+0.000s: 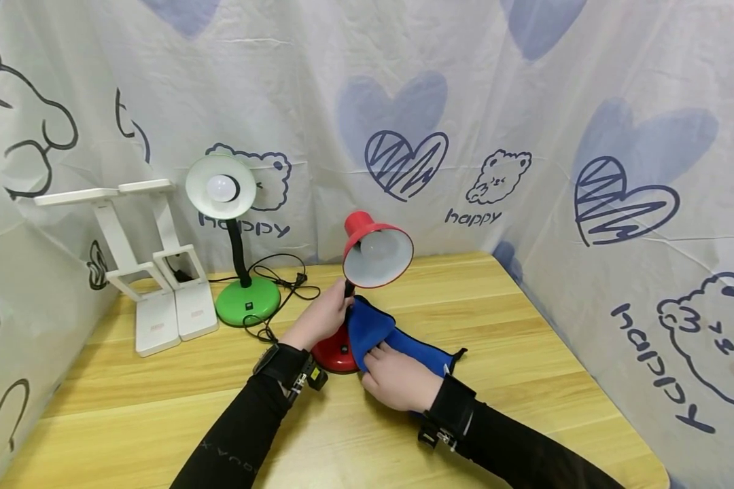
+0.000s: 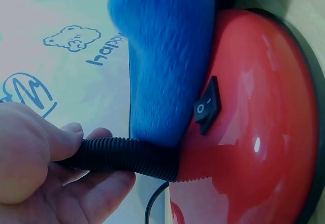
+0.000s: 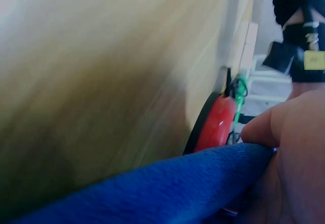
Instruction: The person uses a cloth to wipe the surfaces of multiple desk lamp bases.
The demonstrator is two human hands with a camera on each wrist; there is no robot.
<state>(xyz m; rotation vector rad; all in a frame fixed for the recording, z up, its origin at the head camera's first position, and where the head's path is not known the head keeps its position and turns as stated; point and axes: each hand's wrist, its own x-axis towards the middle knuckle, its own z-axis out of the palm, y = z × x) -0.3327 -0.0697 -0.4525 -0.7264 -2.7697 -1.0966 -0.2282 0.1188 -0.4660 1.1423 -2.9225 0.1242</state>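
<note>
A red desk lamp [image 1: 377, 255] stands on the table, its shade tilted forward with a white bulb inside. My left hand [image 1: 325, 316] grips the lamp's black ribbed neck [image 2: 117, 154] just above the base. The round red base [image 2: 259, 117] carries a black rocker switch [image 2: 207, 105]. With my right hand [image 1: 400, 377] I hold a blue cloth [image 1: 370, 327] against the right side of the base. The cloth has a dark edging and trails off to the right over the table. Folds of cloth hide some of my right fingertips, though its thumb side shows in the right wrist view.
A green desk lamp [image 1: 247, 302] stands back left, its black cord [image 1: 290, 286] looped beside it. Further left are two white folding lamps [image 1: 155, 322]. Patterned curtains [image 1: 318, 102] hang behind the wooden table [image 1: 514, 319] and at both sides.
</note>
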